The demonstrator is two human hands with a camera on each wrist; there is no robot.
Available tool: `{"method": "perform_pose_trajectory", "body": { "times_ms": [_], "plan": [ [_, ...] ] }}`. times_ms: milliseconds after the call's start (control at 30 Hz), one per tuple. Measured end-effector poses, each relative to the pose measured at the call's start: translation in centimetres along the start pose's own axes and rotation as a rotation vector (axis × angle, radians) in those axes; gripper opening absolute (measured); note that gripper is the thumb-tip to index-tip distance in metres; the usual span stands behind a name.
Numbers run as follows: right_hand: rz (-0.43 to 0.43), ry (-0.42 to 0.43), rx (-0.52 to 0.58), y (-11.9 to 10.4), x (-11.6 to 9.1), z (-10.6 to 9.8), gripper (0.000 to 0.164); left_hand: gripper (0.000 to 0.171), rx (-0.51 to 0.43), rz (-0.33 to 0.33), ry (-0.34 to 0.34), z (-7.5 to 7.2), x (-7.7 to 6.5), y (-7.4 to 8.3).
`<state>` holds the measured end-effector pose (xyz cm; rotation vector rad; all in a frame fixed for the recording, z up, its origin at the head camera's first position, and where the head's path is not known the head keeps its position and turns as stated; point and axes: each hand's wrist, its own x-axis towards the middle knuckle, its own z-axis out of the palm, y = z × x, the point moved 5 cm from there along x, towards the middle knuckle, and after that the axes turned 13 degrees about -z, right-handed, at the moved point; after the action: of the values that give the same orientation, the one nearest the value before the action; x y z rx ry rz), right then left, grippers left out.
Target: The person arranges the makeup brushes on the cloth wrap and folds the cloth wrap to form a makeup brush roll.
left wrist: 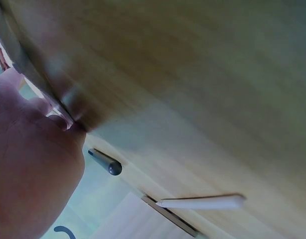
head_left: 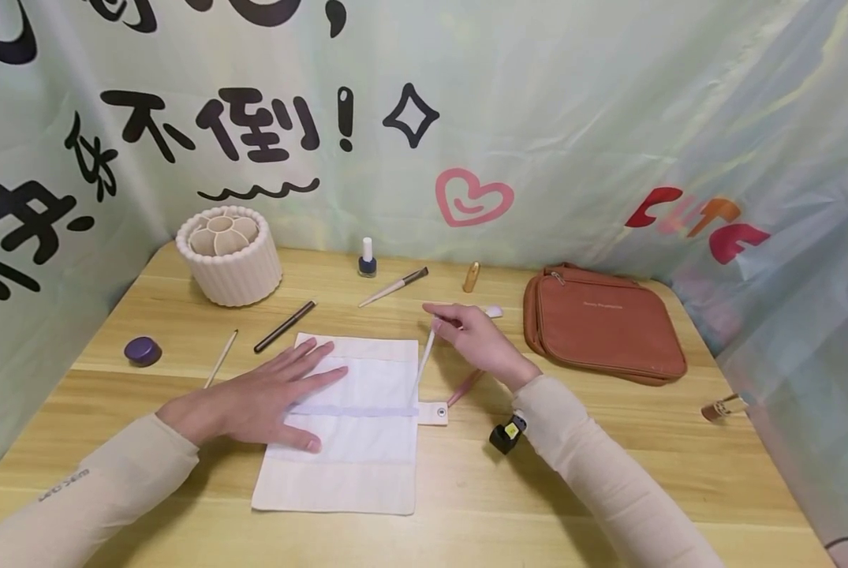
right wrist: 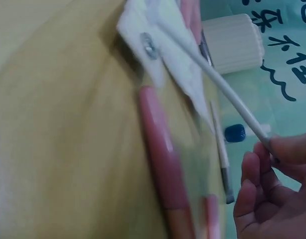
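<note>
A white cloth wrap (head_left: 345, 481) lies flat on the table, with a pale purple strip across it and a snap tab (head_left: 432, 413) at its right side. My left hand (head_left: 267, 398) rests on its left part, fingers spread. Between thumb and fingers, my right hand (head_left: 476, 339) pinches a thin white stick (right wrist: 223, 87) near its dark upper end, which the fingers partly hide. The stick slants down to the wrap's right edge, by the strip. A pink-handled tool (right wrist: 163, 144) lies below the right hand; its far part is hidden in the head view.
Along the back stand a ribbed cream holder (head_left: 232, 268), a nail polish bottle (head_left: 367, 260) and a gold tube (head_left: 472, 277). A brush (head_left: 394, 286), a dark pen-like stick (head_left: 285, 326) and a purple jar (head_left: 143, 351) lie around. At right are a brown case (head_left: 608, 323) and a small tube (head_left: 720, 408).
</note>
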<state>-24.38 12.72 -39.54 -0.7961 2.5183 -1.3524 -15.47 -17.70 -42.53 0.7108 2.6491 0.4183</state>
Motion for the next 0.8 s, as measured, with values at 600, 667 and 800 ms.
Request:
{"method": "perform_pose_trajectory", "body": {
  "times_ms": [600, 667, 800],
  "plan": [
    [-0.066, -0.213, 0.089, -0.8, -1.3, 4.3, 0.023, 0.101, 0.014, -0.003, 0.007, 0.1, 0.1, 0.0],
    [-0.071, -0.234, 0.067, -1.0, -1.5, 4.7, 0.019, 0.101, 0.012, -0.011, 0.003, 0.2, 0.2, -0.1],
    [-0.088, -0.272, 0.010, -1.2, -2.1, 5.1, 0.015, 0.101, 0.009, -0.019, 0.002, 0.3, 0.2, -0.2]
  ]
}}
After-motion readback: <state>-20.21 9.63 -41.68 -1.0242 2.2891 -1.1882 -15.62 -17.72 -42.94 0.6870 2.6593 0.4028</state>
